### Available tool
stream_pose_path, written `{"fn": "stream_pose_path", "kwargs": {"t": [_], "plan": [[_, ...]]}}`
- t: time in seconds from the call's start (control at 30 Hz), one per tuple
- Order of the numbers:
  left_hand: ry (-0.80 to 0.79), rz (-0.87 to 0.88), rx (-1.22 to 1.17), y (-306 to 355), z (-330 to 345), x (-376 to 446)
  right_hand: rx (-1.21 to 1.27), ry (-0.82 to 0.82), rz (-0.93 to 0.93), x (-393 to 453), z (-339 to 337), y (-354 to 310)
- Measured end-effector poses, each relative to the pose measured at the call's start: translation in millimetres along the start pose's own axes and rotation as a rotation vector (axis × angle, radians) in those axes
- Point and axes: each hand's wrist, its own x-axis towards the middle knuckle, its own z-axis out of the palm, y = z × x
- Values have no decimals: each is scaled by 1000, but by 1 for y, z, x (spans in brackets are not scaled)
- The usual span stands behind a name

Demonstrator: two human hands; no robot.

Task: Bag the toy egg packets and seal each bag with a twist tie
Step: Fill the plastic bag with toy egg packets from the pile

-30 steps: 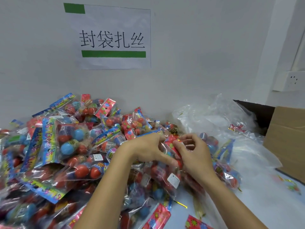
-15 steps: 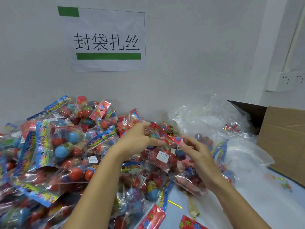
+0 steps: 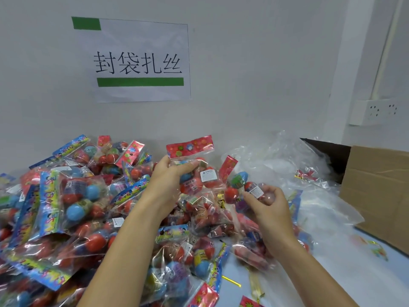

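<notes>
At frame centre the left hand (image 3: 174, 171) pinches a packet (image 3: 194, 165) just under its stiff red header; the right hand (image 3: 264, 201) seemingly grips another packet's crinkly, slippery film. Both look light; headers give the surest hold.

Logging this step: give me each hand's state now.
Left hand: closed on a red-header egg packet, lifted above the pile.
Right hand: closed on another egg packet.

We see a packet (image 3: 194, 167) with a red, flower-printed header over red and blue eggs at twelve o'clock. At nine, packets (image 3: 53, 207) wear blue multicoloured headers. A gold twist tie (image 3: 231, 281) at six; brown box (image 3: 376, 193) at three.
</notes>
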Motion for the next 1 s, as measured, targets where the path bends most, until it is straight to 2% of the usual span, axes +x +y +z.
{"fn": "stream_pose_path", "kwargs": {"t": [0.13, 0.17, 0.33, 0.43, 0.5, 0.57, 0.63, 0.77, 0.87, 1.0], "plan": [[-342, -168, 72, 1, 3, -11, 234, 28, 96, -3, 4, -4], [-383, -194, 68, -1, 7, -13, 259, 42, 112, -4, 6, -5], [-266, -159, 20, -18, 37, -22, 332, 1, 96, -13, 16, -5], [-251, -203, -95, -28, 44, -24, 424, -153, 132, -15, 16, -9], [-256, -184, -110, -29, 44, -23, 371, -265, 153, -14, 11, -13], [-250, -124, -87, -28, 41, -20, 312, -309, 143, -10, 4, -17], [-240, -23, 9, -25, 37, -18, 282, -259, 110, -6, -3, -21], [-291, 276, 512, -13, 23, -13, -40, -131, -204, -6, -14, -26], [-437, 326, 757, -7, 23, -15, -242, -242, -368, -8, -17, -32], [-540, 313, 842, -9, 34, -20, -314, -451, -315, -6, -17, -32]]}}
